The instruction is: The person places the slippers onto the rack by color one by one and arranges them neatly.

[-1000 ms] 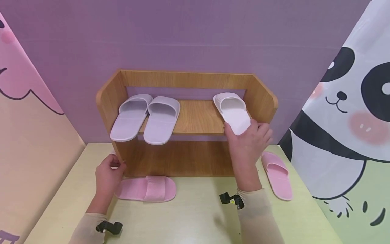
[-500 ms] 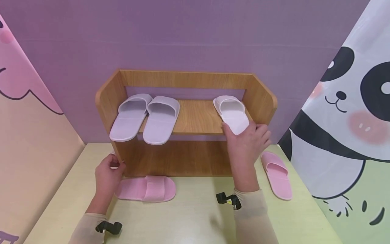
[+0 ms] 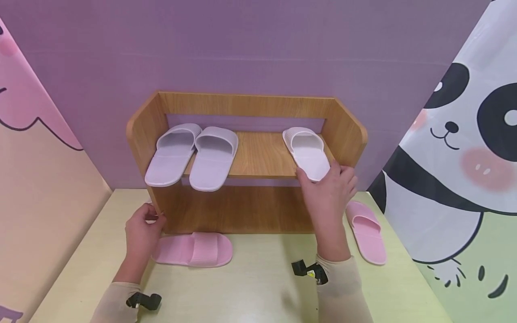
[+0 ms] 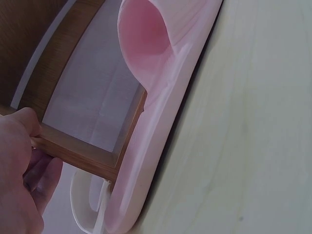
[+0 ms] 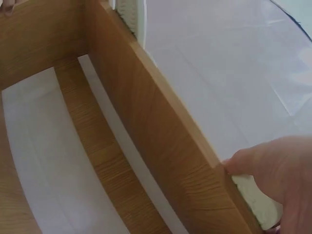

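On the upper right of a wooden shoe rack [image 3: 258,154] lies a white slipper [image 3: 308,159], toe to the back. My right hand [image 3: 329,193] holds its heel between thumb and fingers. In the right wrist view, the thumb of the right hand [image 5: 278,170] is right at the upper board's front edge, beside the slipper's sole [image 5: 261,200]. My left hand [image 3: 143,231] pinches the front edge of the rack's left side panel; the left wrist view shows the left hand [image 4: 22,170] there too. A pink slipper [image 3: 177,249] lies just in front of the rack.
Two white slippers, one at the far left [image 3: 171,157] and one beside it [image 3: 214,159], stand on the upper shelf with heels over its edge. Another pink slipper [image 3: 367,233] lies right of the rack. A white loop [image 4: 85,200] shows behind the left panel.
The white slipper in my right hand has settled lower and slightly toward the front. My right hand has shifted a little with it. The left hand keeps its place on the panel.
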Available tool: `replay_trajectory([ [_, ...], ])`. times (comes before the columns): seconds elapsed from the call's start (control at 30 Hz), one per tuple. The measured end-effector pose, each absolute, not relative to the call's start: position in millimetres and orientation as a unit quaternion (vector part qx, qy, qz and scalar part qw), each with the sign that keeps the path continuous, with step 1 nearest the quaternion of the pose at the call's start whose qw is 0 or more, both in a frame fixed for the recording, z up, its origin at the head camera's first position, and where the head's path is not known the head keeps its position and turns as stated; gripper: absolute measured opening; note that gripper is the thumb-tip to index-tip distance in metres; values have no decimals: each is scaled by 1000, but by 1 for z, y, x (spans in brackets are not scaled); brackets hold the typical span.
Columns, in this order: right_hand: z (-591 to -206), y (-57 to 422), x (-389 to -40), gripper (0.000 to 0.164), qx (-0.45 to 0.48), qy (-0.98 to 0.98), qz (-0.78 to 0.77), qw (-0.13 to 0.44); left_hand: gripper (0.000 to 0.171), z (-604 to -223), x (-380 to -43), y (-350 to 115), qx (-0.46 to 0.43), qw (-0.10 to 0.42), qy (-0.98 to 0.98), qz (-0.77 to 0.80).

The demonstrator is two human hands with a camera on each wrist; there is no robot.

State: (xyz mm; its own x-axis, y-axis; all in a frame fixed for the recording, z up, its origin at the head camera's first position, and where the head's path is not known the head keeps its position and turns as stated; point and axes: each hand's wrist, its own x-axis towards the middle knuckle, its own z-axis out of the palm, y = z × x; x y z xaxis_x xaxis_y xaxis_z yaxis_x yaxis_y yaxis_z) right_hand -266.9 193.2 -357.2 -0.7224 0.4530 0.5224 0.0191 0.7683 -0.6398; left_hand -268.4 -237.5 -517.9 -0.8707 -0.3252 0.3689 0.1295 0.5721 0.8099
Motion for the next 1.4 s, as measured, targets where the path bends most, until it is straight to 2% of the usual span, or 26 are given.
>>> replay_trajectory([
  [0.27,-364,193,-270,96,-142,-862,327,360,9,-518,-268,-239,56,239,-852,-462],
  [0.6,-374,198,-270,95,-113,-845,345,393,9,-516,-268,-239,58,237,-852,-463],
  [0.87,-374,202,-268,95,-98,-847,355,384,9,-516,-270,-239,58,235,-854,-460],
  [1.2,-382,214,-261,95,-50,-847,360,387,9,-514,-268,-239,61,227,-856,-461],
  [1.4,-390,231,-256,87,11,-829,382,409,9,-516,-269,-239,61,234,-857,-455],
])
